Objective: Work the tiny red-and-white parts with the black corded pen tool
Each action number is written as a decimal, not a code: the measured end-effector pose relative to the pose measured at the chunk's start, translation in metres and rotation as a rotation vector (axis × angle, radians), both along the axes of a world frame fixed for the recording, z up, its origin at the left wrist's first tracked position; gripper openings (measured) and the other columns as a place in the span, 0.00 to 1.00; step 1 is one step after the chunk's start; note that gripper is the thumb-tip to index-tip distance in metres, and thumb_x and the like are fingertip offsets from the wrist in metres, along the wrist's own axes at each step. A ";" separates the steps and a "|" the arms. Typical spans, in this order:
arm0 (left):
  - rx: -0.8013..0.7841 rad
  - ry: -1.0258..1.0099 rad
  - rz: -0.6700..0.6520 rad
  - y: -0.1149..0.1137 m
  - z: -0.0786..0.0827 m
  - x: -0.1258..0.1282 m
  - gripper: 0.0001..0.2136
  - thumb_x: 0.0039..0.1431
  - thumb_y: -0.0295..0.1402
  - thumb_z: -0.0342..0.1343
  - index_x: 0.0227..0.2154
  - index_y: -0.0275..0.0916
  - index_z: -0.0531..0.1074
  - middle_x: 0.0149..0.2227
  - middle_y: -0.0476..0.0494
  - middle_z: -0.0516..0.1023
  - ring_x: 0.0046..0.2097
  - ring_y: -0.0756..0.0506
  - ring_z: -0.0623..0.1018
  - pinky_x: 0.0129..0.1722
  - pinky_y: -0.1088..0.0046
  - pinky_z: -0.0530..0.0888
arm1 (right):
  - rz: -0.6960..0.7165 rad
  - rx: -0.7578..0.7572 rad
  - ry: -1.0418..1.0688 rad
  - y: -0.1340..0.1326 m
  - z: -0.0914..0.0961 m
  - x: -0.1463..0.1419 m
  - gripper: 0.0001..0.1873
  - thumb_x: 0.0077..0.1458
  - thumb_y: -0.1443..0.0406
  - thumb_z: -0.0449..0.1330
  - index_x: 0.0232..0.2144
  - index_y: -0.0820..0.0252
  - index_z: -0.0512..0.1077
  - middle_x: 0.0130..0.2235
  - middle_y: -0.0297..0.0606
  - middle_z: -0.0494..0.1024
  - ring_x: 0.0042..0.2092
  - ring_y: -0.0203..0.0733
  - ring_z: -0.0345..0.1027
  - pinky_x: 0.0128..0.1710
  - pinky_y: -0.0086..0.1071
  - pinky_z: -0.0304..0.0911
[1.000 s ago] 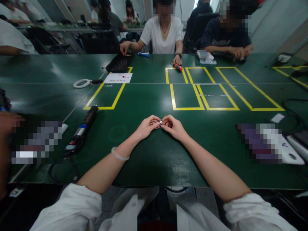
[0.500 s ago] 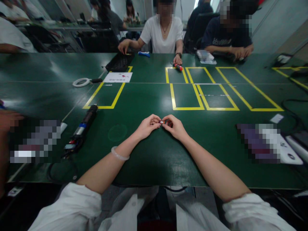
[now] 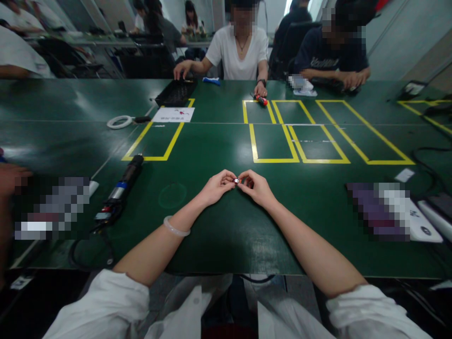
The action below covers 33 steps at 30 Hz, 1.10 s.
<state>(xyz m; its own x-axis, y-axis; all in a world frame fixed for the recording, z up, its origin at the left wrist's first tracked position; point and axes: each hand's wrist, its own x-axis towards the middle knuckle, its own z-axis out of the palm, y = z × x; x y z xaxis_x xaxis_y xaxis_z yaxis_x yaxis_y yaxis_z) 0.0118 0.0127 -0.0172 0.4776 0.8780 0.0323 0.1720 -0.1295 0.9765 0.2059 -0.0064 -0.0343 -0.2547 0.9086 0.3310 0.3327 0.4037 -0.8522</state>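
A tiny part with a whitish face and reddish edges (image 3: 237, 181) is pinched between my two hands, just above the middle of the green table (image 3: 226, 235). My left hand (image 3: 219, 185) grips its left side with thumb and fingertips; a pale bangle circles that wrist. From the other side, my right hand (image 3: 254, 186) closes thumb and forefinger on the same part. Its exact kind is too small to make out, and the fingers cover much of it.
Yellow tape outlines (image 3: 275, 161) mark the table ahead. An electric screwdriver (image 3: 122, 188) lies to the left, with a white cable coil (image 3: 120, 122) beyond. Farther back are a white sheet (image 3: 173, 114), a black tray (image 3: 176, 92) and a red-handled tool (image 3: 261, 100) at a person's hand.
Both hands stay in the same place, still pinching the small part. The part appears slightly turned, with more of its whitish face showing.
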 end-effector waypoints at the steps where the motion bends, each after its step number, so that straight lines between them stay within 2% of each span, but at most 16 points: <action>1: 0.000 0.007 -0.002 0.000 0.000 0.000 0.11 0.54 0.31 0.58 0.40 0.36 0.69 0.38 0.45 0.76 0.39 0.49 0.76 0.43 0.70 0.71 | 0.000 -0.002 0.000 0.000 0.000 0.000 0.08 0.55 0.64 0.61 0.38 0.59 0.71 0.32 0.33 0.73 0.28 0.32 0.63 0.28 0.27 0.58; 23: -0.020 0.022 -0.001 0.000 0.001 0.000 0.11 0.53 0.31 0.58 0.39 0.36 0.69 0.38 0.45 0.76 0.39 0.49 0.77 0.44 0.69 0.72 | -0.006 -0.022 -0.012 -0.001 0.003 0.000 0.09 0.55 0.62 0.61 0.37 0.60 0.72 0.31 0.33 0.74 0.28 0.33 0.62 0.29 0.28 0.59; 27: -0.018 0.034 -0.023 0.000 0.002 0.000 0.13 0.54 0.30 0.57 0.44 0.36 0.68 0.42 0.43 0.76 0.41 0.48 0.77 0.46 0.68 0.72 | -0.012 -0.061 0.031 -0.001 0.005 0.000 0.09 0.54 0.61 0.61 0.37 0.60 0.71 0.31 0.33 0.73 0.27 0.32 0.62 0.28 0.28 0.58; 30: -0.014 0.103 -0.038 0.001 0.011 -0.005 0.19 0.55 0.32 0.56 0.50 0.36 0.67 0.46 0.39 0.75 0.43 0.47 0.77 0.49 0.64 0.72 | -0.018 -0.101 0.074 -0.001 0.007 0.001 0.10 0.53 0.61 0.61 0.37 0.60 0.70 0.30 0.32 0.73 0.26 0.32 0.61 0.27 0.27 0.57; 33: 0.026 0.224 -0.035 -0.002 0.034 -0.019 0.23 0.57 0.36 0.56 0.55 0.37 0.66 0.51 0.36 0.73 0.47 0.44 0.76 0.51 0.61 0.72 | -0.017 -0.124 0.088 -0.001 0.007 0.001 0.10 0.53 0.61 0.61 0.37 0.59 0.70 0.29 0.31 0.71 0.26 0.32 0.61 0.27 0.27 0.57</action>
<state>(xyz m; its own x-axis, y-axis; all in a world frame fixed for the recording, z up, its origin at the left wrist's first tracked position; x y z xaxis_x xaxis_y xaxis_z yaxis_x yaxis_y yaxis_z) -0.0070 0.0108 0.0164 0.5051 0.8613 -0.0554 0.3789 -0.1636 0.9109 0.2068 -0.0071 -0.0273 -0.2144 0.9478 0.2360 0.2604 0.2883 -0.9214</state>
